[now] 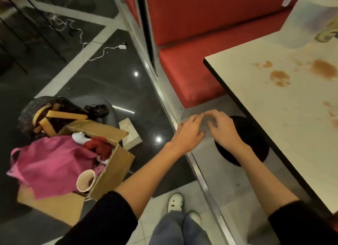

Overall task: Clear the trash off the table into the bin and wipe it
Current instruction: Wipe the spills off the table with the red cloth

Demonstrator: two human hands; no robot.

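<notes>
The cream table fills the right side and carries several brown smears. At its far right edge lies a blurred can or bottle. On the floor at the left stands a cardboard box serving as the bin, holding a pink bag, red scraps and a paper cup. My left hand and my right hand hover together in the air beside the table's near corner, fingertips almost touching. Both have loosely curled fingers and nothing visible in them.
A red bench seat stands behind the table. The table's black round base sits under my right hand. A dark basket with tan strips stands behind the box, and a white cable trails on the dark floor.
</notes>
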